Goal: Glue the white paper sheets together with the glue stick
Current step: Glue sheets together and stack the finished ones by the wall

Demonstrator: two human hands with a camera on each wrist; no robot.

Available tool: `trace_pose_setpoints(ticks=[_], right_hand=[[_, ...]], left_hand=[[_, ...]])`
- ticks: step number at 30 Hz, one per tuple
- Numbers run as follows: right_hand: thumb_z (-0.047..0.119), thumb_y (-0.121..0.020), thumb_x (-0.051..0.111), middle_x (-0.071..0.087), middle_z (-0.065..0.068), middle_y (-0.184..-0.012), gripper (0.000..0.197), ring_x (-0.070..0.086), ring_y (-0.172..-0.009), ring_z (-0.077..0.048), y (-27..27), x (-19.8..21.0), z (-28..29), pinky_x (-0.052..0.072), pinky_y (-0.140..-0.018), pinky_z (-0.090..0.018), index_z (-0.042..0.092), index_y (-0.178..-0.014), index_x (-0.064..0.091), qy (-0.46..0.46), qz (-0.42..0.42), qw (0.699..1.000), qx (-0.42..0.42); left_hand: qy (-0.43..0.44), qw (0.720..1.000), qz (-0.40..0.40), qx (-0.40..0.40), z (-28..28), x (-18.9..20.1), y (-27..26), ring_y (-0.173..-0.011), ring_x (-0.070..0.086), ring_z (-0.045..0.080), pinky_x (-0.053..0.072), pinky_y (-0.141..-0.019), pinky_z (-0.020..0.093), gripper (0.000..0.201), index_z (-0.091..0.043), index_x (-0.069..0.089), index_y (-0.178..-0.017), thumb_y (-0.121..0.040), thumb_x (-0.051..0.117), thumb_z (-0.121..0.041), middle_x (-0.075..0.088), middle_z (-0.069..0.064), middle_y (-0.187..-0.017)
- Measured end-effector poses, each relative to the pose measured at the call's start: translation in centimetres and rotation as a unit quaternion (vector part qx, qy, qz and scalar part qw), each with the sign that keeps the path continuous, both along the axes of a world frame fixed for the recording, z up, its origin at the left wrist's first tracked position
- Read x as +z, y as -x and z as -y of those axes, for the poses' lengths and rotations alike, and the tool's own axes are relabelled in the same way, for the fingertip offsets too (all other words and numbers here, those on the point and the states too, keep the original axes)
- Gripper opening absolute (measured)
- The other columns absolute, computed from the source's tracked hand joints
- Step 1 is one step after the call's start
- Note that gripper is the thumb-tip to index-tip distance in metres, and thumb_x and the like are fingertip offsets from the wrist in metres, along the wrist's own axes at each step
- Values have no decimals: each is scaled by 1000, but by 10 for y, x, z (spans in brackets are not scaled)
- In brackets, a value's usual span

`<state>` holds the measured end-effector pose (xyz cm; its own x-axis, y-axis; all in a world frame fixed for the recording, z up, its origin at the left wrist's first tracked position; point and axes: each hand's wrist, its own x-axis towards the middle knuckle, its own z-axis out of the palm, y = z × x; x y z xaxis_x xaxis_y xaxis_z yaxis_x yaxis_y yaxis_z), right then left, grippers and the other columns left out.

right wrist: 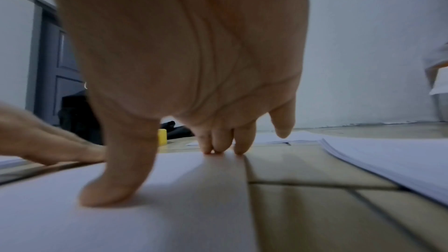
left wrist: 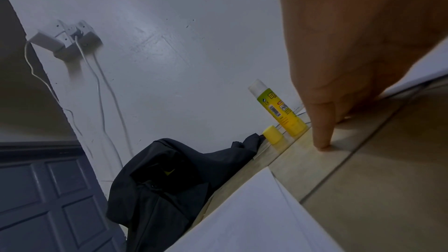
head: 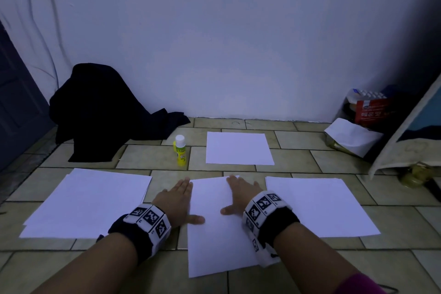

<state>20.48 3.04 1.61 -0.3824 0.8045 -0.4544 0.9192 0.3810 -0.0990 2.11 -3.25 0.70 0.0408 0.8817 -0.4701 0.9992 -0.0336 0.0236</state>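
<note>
I count four lots of white paper on the tiled floor (head: 393,222): a centre sheet (head: 214,234) right under my hands, a left stack (head: 88,203) whose offset edges show more than one sheet, a right stack (head: 319,205) that the right wrist view shows as a thick pile, and one far sheet (head: 238,148) lying alone nearer the wall (head: 238,43). My left hand (head: 175,200) lies flat with fingers straight at the left edge of the centre sheet, mostly on the tile, its thumb reaching onto the paper; it grips nothing. My right hand (head: 239,194) presses flat on the upper right part of the same sheet, fingers straight, thumb spread out over the paper, also gripping nothing. In the right wrist view its fingertips (right wrist: 218,147) touch the far edge of the sheet and the thumb presses down on the surface. There is one glue stick (head: 180,150), standing upright on the floor between the left stack and the far sheet, well apart from both hands. The left wrist view shows one yellow cap (left wrist: 273,134) lying on the floor just beside the stick. One heap of dark cloth (head: 105,112) sits against the wall to the left, and one bag with a red packet (head: 367,110) stands in the right corner.
</note>
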Motion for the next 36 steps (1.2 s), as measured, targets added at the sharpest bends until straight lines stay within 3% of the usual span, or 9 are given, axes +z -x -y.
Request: trace_pose_setpoints(ticks=[4, 6, 8, 11, 14, 16, 21, 28, 36], right_hand=[[47, -76, 73, 29, -11, -140, 80, 25, -133, -29, 11, 6, 7, 36, -102, -44, 12, -136, 34, -74, 6, 997, -12], [35, -83, 69, 30, -13, -139, 67, 26, -132, -30, 18, 7, 12, 37, -100, -44, 13, -137, 35, -76, 18, 997, 17], [19, -90, 58, 33, -13, -138, 52, 28, -130, -30, 27, 5, 18, 37, -100, -44, 13, -137, 36, -70, 3, 997, 30], [21, -93, 54, 33, -12, -140, 49, 30, -130, -30, 42, -2, 23, 36, -100, -45, 13, -137, 36, -48, -16, 998, 24], [37, -89, 61, 18, -10, -153, 71, 17, -141, -31, 54, -9, 26, 30, -107, -50, 14, -146, 25, -2, -15, 999, 41], [35, -90, 62, 2, -8, -159, 80, 3, -146, -30, 58, -11, 27, 20, -113, -54, 15, -151, 13, 16, -6, 997, 75], [41, -92, 57, -10, 1, -160, 87, -5, -148, -18, 46, -10, 18, 5, -116, -57, 20, -153, -2, 34, -4, 991, 126], [44, -77, 74, -18, 1, -159, 118, -9, -147, -17, -15, -3, -10, 0, -115, -58, 18, -150, -15, 57, 46, 991, 115], [46, -64, 83, -15, -4, -159, 138, -9, -147, -24, -46, -3, -24, 1, -115, -57, 9, -148, -20, 27, 98, 993, 55]], left_hand=[[-117, 991, -62, -2, -2, 12, 1, -131, 40, 23, 26, -110, 42, 64, -11, 42, -136, -95, 37, -60, 44, 7, -142], [-146, 988, -51, -23, 0, 14, 2, -126, 44, 23, 33, -106, 38, 43, -13, 44, -133, -99, 42, -40, 47, 5, -137], [-128, 991, 11, -48, 2, 11, 2, -127, 43, 23, 37, -104, 36, 45, -12, 39, -139, -97, 47, -25, 41, 6, -143], [-95, 993, 18, -65, 5, 14, 0, -119, 49, 24, 43, -96, 35, 47, -14, 45, -135, -93, 55, -32, 47, 7, -134], [-98, 994, -12, -56, 2, 17, 1, -116, 51, 22, 39, -95, 32, 53, -17, 49, -130, -87, 64, -45, 53, 4, -128], [-95, 995, 6, -31, 1, 14, 6, -125, 44, 21, 36, -100, 32, 71, -16, 39, -138, -83, 67, -49, 45, 5, -139], [-9, 1000, 20, 1, 0, 1, 25, -149, -4, 18, 13, -119, 50, 104, -15, -7, -154, -86, 57, -61, -14, 0, -161], [30, 999, -13, -23, -6, -1, 36, -149, -8, 17, 7, -116, 59, 116, -22, -11, -153, -76, 62, -69, -17, -6, -161], [74, 997, 23, -19, -4, 2, 28, -146, -22, 24, 1, -119, 48, 132, -15, -21, -150, -71, 75, -58, -28, 1, -157]])
